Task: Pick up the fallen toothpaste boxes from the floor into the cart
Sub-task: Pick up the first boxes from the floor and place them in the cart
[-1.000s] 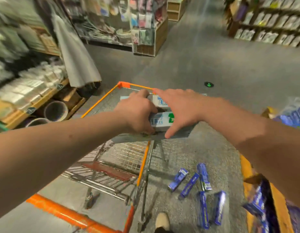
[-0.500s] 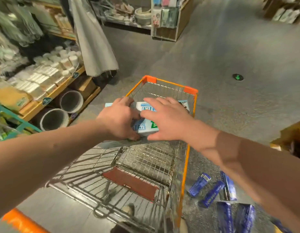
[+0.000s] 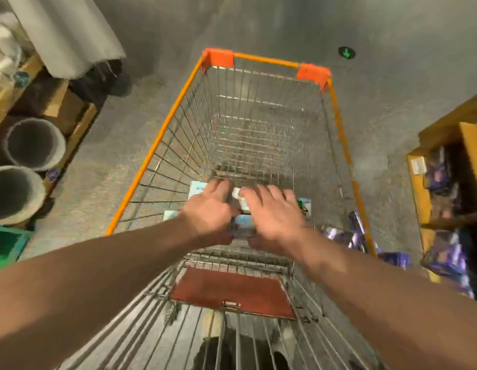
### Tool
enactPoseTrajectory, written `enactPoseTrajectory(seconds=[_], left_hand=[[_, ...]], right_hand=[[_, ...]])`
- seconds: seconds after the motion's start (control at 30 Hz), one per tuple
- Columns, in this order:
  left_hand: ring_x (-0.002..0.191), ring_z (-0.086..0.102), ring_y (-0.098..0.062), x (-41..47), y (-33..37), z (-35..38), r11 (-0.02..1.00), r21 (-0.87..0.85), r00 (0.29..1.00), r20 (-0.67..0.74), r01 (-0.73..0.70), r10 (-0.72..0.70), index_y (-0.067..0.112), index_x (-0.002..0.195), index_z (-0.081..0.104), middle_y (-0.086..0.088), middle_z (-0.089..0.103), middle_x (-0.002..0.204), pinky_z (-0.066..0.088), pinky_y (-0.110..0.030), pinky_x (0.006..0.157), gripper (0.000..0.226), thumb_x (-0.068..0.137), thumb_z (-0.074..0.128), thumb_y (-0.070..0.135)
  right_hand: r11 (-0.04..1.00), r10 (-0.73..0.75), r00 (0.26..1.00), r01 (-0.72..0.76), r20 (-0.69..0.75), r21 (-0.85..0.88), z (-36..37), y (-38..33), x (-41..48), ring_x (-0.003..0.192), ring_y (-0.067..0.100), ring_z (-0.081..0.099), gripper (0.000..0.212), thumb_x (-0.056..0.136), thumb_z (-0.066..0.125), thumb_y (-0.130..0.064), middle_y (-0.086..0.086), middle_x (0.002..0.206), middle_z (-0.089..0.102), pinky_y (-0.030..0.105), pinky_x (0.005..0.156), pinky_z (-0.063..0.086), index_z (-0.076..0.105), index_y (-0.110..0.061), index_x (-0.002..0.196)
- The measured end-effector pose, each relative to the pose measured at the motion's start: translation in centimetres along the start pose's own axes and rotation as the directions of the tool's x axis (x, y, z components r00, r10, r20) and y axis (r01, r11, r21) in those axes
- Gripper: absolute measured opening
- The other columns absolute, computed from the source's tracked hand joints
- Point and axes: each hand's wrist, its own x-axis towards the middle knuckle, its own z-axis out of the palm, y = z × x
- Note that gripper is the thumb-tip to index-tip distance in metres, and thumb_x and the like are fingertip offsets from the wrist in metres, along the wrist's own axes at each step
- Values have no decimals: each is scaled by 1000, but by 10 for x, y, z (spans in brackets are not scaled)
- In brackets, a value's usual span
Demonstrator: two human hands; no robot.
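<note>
Both my hands reach down into the wire cart (image 3: 162,134), which has an orange rim. My left hand (image 3: 209,209) and my right hand (image 3: 272,214) press together around a stack of white and light-blue toothpaste boxes (image 3: 197,188), low inside the basket near its back end. The hands hide most of the stack; box ends stick out at the left and at the right (image 3: 304,206). Several blue toothpaste boxes (image 3: 341,235) lie on the floor to the right of the cart, seen through its wire side.
The cart's red child-seat flap (image 3: 232,291) lies just below my hands. Shelves with two grey tubs (image 3: 31,142) stand at the left under a hanging grey cloth (image 3: 69,30). A wooden shelf (image 3: 445,177) with purple packs stands at the right. Grey floor lies ahead.
My view has swung from beside the cart to directly above it. Both hands have lowered the stack of white boxes from rim height down into the basket.
</note>
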Motion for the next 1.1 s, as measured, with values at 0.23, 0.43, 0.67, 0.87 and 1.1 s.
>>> enactPoseTrajectory(seconds=[0.23, 0.43, 0.67, 0.87, 1.1], left_hand=[[151, 11, -37, 42, 4, 96, 995, -26, 985, 146, -92, 95, 29, 148, 44, -13, 10, 165, 46, -53, 105, 75, 83, 75, 49], [154, -2, -36, 60, -6, 150, 997, -79, 969, 246, 2, 18, 11, 146, 44, -7, 1, 166, 44, -57, 107, 72, 87, 75, 39], [153, -3, -45, 60, -21, 176, 982, 93, 946, 295, -166, 132, 13, 149, 34, -20, -8, 167, 49, -54, 102, 71, 90, 69, 33], [154, 5, -40, 46, -35, 182, 988, 142, 965, 261, -68, 29, 18, 144, 15, -15, -6, 168, 57, -49, 90, 58, 102, 51, 33], [124, 52, -43, 38, -42, 190, 970, -14, 912, 343, 244, -225, 45, 146, -20, -19, 9, 163, 59, -48, 84, 117, 81, 74, 19]], right_hand=[[992, 113, 981, -120, 157, 36, 106, 7, 24, 143, 32, 29, 131, 70, 79, -57, 11, 154, 36, 61, 113, 23, -10, -17, 157], [991, 102, 965, -119, 244, 56, 160, 0, 52, 149, 34, 18, 128, 74, 78, -56, 12, 160, 24, 65, 114, 18, -8, -13, 158], [989, 79, 974, -103, 214, 108, 183, 2, 55, 148, 33, 17, 128, 74, 77, -58, 12, 160, 19, 63, 116, 14, -9, -14, 157], [988, 103, 969, -125, 224, 85, 191, 4, 41, 152, 34, 1, 114, 88, 67, -43, 10, 167, 3, 67, 115, -1, -23, -24, 156], [953, 250, 909, -291, 334, 80, 192, 10, 23, 147, 46, 13, 126, 74, 69, -71, 9, 166, 9, 70, 103, 32, -21, -37, 154]])
